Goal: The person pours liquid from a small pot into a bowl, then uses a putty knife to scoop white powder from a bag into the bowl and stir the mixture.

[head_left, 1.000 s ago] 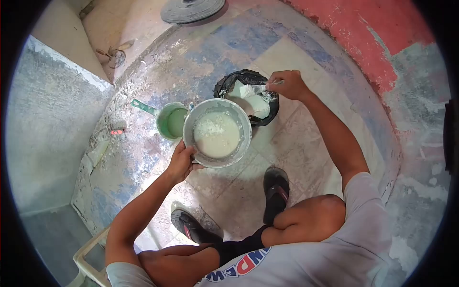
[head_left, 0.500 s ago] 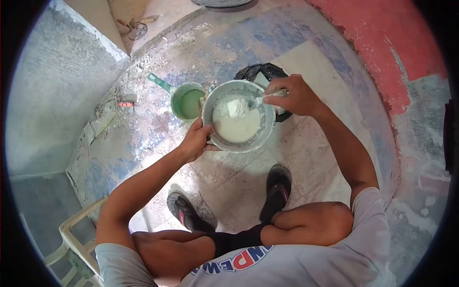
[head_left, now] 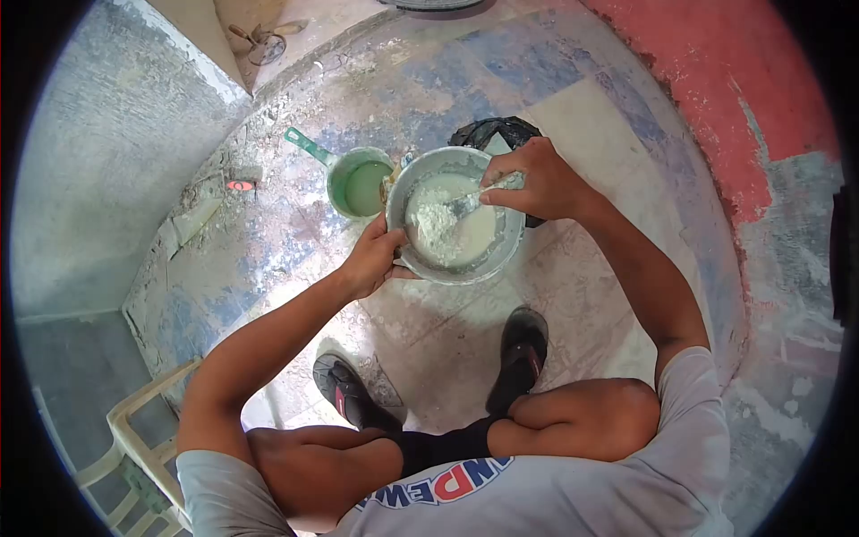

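Observation:
A round grey bowl (head_left: 512, 242) with a coated rim hangs above the floor between my hands. My left hand (head_left: 371, 258) grips its left side, thumb near the rim and fingers underneath. In the bowl is a milky white liquid (head_left: 474, 240) with a crumbly heap of white powder (head_left: 435, 224) in it. My right hand (head_left: 540, 182) is closed around the handle of a smeared putty knife (head_left: 463, 206), whose grey blade dips into the bowl beside the heap. Left of the bowl stands a green dipper (head_left: 309, 145) holding pale green-looking liquid (head_left: 365, 188).
A black plastic bag (head_left: 497, 131) stands behind the bowl, partly hidden by my right hand. A trowel (head_left: 267, 45) lies at the far left. A pale plastic chair (head_left: 134, 421) is at lower left. A small red object (head_left: 240, 186) lies on the stained floor.
The putty knife has moved left and down into the bowl. The powder, a small smooth mound before, now forms a larger, crumbly heap farther left. My left hand still grips the bowl.

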`<move>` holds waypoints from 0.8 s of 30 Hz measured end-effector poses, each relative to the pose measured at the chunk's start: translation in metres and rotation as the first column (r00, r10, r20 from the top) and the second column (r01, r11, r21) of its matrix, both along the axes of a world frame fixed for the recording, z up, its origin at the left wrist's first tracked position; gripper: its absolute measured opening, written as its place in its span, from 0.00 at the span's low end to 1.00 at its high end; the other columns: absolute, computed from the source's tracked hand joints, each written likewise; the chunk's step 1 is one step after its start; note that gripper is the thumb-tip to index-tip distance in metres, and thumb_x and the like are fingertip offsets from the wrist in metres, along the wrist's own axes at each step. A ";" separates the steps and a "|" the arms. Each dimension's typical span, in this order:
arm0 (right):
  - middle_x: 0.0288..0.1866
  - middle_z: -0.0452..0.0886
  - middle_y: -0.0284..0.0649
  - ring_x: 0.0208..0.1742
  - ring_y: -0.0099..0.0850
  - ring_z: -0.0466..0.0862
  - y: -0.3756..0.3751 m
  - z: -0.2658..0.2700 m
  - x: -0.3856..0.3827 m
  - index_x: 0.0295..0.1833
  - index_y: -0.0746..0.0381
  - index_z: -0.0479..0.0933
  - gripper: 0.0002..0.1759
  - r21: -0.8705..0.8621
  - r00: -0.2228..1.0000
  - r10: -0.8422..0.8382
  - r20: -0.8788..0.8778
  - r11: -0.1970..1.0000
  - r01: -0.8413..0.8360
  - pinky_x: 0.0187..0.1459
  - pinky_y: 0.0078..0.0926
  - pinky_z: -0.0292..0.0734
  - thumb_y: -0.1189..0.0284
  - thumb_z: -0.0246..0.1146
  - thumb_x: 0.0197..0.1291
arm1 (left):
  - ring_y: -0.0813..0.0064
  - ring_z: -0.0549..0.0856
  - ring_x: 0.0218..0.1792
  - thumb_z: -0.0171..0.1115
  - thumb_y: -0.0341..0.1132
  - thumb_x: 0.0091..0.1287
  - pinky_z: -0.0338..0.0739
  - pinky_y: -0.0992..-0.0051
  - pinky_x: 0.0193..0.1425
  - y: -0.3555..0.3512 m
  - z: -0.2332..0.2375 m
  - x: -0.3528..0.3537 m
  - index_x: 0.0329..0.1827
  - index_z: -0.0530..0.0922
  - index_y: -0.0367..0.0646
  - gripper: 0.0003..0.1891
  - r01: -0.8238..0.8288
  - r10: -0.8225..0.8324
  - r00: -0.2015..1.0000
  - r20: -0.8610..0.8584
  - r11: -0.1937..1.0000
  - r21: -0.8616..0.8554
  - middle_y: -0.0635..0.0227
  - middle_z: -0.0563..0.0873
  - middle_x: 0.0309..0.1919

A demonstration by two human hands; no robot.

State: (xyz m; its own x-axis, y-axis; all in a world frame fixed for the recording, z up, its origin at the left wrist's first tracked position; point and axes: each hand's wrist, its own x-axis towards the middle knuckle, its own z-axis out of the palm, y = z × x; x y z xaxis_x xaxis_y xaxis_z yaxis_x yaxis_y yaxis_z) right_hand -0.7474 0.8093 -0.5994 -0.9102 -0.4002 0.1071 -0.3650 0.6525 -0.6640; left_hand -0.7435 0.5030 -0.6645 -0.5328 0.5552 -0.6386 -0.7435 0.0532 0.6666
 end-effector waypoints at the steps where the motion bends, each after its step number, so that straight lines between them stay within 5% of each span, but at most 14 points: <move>1: 0.33 0.89 0.42 0.35 0.38 0.89 0.000 -0.001 -0.001 0.36 0.57 0.89 0.13 -0.005 1.000 0.021 0.009 1.000 -0.021 0.42 0.30 0.79 0.60 0.75 0.49 | 0.64 0.89 0.49 0.46 0.30 0.77 0.92 0.57 0.49 0.000 0.000 0.000 0.76 0.61 0.54 0.25 0.001 -0.001 1.000 0.001 1.000 0.000 0.60 0.81 0.58; 6: 0.33 0.89 0.42 0.35 0.38 0.88 -0.002 0.001 -0.004 0.36 0.57 0.89 0.13 0.004 0.998 0.003 0.058 1.000 -0.003 0.43 0.31 0.79 0.60 0.75 0.49 | 0.63 0.89 0.51 0.45 0.28 0.75 0.92 0.55 0.50 0.000 -0.002 0.000 0.80 0.56 0.57 0.30 0.015 -0.015 1.000 0.009 1.000 -0.016 0.59 0.80 0.60; 11: 0.33 0.89 0.41 0.35 0.33 0.90 -0.006 -0.002 -0.006 0.37 0.61 0.88 0.12 0.073 0.992 0.065 -0.104 0.996 -0.058 0.39 0.27 0.79 0.66 0.76 0.51 | 0.63 0.89 0.51 0.45 0.28 0.76 0.92 0.56 0.50 0.002 0.002 0.000 0.81 0.55 0.58 0.30 0.025 -0.024 1.000 0.010 1.000 -0.014 0.59 0.80 0.60; 19: 0.34 0.90 0.41 0.35 0.32 0.90 -0.007 -0.009 -0.009 0.38 0.60 0.88 0.12 0.017 0.999 -0.034 -0.032 0.999 0.034 0.39 0.27 0.80 0.65 0.77 0.51 | 0.64 0.89 0.50 0.44 0.28 0.77 0.92 0.56 0.50 0.001 -0.002 0.001 0.80 0.55 0.57 0.29 0.027 -0.027 0.999 0.027 1.000 -0.011 0.59 0.80 0.61; 21: 0.33 0.90 0.41 0.35 0.32 0.90 -0.005 -0.009 -0.008 0.38 0.60 0.88 0.12 -0.012 0.998 -0.063 -0.017 0.998 0.063 0.40 0.27 0.80 0.64 0.77 0.51 | 0.64 0.91 0.43 0.45 0.24 0.72 0.94 0.60 0.43 0.003 0.002 0.003 0.72 0.64 0.49 0.25 -0.047 0.047 0.999 0.018 0.999 -0.010 0.59 0.82 0.53; 24: 0.32 0.89 0.41 0.35 0.33 0.90 0.001 -0.008 -0.008 0.37 0.59 0.88 0.12 0.004 0.998 -0.070 -0.011 0.998 0.070 0.40 0.28 0.79 0.63 0.77 0.51 | 0.64 0.91 0.42 0.45 0.24 0.72 0.94 0.60 0.43 0.004 0.010 0.004 0.71 0.64 0.49 0.24 -0.062 0.062 0.998 0.013 0.998 -0.024 0.59 0.82 0.53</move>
State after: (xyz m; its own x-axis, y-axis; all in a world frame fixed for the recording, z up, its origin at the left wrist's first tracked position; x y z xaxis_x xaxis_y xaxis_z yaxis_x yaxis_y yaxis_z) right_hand -0.7549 0.8105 -0.6069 -0.9347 -0.3362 0.1151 -0.3254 0.6797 -0.6574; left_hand -0.7395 0.5073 -0.6545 -0.5572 0.5058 -0.6586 -0.7547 0.0225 0.6557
